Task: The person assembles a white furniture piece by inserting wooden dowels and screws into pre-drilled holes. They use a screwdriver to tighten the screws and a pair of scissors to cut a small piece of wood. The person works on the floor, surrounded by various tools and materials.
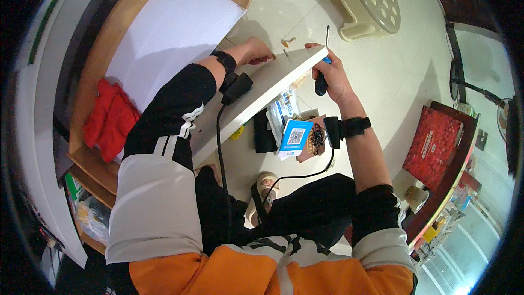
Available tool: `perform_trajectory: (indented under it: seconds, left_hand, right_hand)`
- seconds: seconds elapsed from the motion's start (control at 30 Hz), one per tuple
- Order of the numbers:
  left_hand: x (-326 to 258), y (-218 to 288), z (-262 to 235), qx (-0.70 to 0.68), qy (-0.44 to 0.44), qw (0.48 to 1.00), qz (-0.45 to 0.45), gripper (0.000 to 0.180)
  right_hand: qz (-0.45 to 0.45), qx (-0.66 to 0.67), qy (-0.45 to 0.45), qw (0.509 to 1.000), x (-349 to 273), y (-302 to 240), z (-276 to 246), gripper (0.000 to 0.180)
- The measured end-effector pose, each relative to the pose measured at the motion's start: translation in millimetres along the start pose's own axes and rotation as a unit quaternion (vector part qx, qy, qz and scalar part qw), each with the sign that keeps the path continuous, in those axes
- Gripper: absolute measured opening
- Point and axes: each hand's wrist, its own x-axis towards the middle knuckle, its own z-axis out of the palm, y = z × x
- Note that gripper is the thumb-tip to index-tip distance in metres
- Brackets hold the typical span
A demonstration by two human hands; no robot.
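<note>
A white board (240,110) is tilted across the space before me, its long edge running up to the right. My right hand (335,79) wraps around a screwdriver (321,83) with a black and blue handle, its thin metal shaft upward past the board's corner. Fingers of that hand also touch the corner. My left hand (255,50) is at the board's far face with its fingers curled. Something red shows at the fingertips, and what they pinch, if anything, is hidden. A small metal peg (286,53) stands up from the board beside them.
An open wooden drawer (164,19) with a white bottom and red cloth (112,117) lies left. A beige stool (371,8) stands far right. Below the board are a blue card (295,137) and black wire (316,135). A red box (433,145) is right; cables run from both wrists.
</note>
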Motion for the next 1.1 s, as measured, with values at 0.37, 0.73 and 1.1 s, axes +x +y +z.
perform_trajectory:
  seconds: [0.37, 0.73, 1.1]
  left_hand:
    - [-46, 34, -25, 0.115, -0.029, 0.993, 0.003, 0.027]
    - [-153, 113, -20, -0.198, -0.171, 0.946, 0.19, 0.036]
    - [-363, 174, 85, -0.049, -0.494, 0.765, 0.41, 0.026]
  right_hand:
    - [-0.003, 0.015, 0.017, 1.0, 3, 5, -2, 0.034]
    - [0.13, 0.134, 0.066, 0.98, 17, 65, -33, 0.027]
    - [0.139, 0.001, 0.013, 0.99, 39, 158, -38, 0.017]
